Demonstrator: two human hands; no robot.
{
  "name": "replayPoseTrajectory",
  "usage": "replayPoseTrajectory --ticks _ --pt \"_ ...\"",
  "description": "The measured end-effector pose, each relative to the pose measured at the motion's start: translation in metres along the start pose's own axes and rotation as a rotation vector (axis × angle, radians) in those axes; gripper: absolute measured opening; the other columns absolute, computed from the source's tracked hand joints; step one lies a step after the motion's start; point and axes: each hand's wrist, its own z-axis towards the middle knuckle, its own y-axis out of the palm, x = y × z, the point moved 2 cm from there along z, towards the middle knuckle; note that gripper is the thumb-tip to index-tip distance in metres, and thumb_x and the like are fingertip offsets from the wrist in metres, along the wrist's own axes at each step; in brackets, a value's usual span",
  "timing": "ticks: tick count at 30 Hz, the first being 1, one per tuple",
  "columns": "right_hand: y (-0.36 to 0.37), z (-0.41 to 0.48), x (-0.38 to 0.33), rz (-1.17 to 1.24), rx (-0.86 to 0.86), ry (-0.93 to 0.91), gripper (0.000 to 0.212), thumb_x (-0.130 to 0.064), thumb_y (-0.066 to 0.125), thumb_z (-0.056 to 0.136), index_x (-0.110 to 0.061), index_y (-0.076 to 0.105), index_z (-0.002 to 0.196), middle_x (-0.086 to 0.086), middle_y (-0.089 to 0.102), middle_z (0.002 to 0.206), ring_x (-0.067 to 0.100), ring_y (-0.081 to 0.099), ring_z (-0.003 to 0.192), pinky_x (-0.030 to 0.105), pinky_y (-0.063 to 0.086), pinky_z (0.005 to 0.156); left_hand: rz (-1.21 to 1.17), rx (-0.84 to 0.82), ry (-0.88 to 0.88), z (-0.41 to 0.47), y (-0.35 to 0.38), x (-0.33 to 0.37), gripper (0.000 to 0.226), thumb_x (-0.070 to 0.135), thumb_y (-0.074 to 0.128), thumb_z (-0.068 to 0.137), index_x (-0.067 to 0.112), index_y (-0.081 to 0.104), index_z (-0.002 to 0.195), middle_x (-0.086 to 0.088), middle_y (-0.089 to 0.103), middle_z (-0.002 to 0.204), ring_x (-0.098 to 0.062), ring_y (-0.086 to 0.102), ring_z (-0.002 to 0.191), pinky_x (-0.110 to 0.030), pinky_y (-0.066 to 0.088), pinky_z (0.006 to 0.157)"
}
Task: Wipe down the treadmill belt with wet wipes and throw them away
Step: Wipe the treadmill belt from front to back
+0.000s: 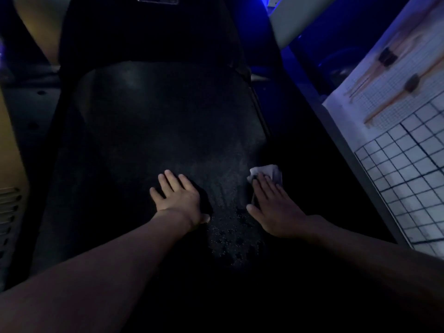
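Observation:
The black treadmill belt fills the middle of the dim view and runs away from me. My left hand lies flat on it, palm down, fingers spread, holding nothing. My right hand presses flat near the belt's right edge, with a crumpled white wet wipe under its fingertips. Only the wipe's far part shows beyond the fingers. A wet, speckled patch glistens on the belt between my two hands.
A white gridded panel with pictured brushes stands along the right side, behind a dark rail. A pale vented cover sits at the left edge. The treadmill's dark front housing rises at the far end.

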Motion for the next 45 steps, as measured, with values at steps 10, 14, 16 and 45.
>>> replayPoseTrajectory --ticks 10,14,16,45 --pt "-0.058 -0.018 0.014 0.372 0.238 -0.052 0.041 -0.012 0.058 0.087 -0.021 0.062 0.126 -0.004 0.059 0.129 0.012 0.056 0.116 0.025 0.043 0.096 0.028 -0.097 0.173 -0.013 0.015 0.075 0.124 0.054 0.071 0.081 0.000 -0.016 0.149 -0.030 -0.032 0.151 -0.052 -0.028 0.138 -0.067 -0.003 0.113" --pt "-0.040 -0.008 0.018 0.262 0.168 -0.076 0.057 -0.023 0.065 0.087 -0.018 0.047 0.141 0.002 0.045 0.143 0.019 0.041 0.130 0.039 0.040 0.106 0.000 -0.043 0.158 -0.015 0.018 0.074 0.122 0.053 0.070 0.081 0.001 -0.014 0.151 -0.027 -0.029 0.153 -0.048 -0.026 0.141 -0.066 0.000 0.114" --pt "-0.039 -0.001 0.016 0.095 0.180 -0.071 0.060 -0.032 0.065 0.088 -0.019 0.044 0.142 0.003 0.044 0.138 0.024 0.038 0.127 0.043 0.041 0.102 -0.016 -0.065 0.153 -0.020 0.022 0.073 0.123 0.058 0.069 0.080 0.006 -0.016 0.152 -0.022 -0.031 0.155 -0.044 -0.026 0.142 -0.066 0.001 0.114" --pt "0.031 -0.018 0.004 0.209 0.452 -0.253 0.070 0.002 0.043 0.095 -0.006 0.005 0.153 0.008 0.000 0.163 0.019 -0.008 0.150 0.029 -0.012 0.119 -0.140 0.092 0.077 -0.050 0.049 0.059 0.128 0.059 0.077 0.070 0.014 -0.008 0.155 -0.017 -0.022 0.159 -0.033 -0.020 0.147 -0.054 0.002 0.120"
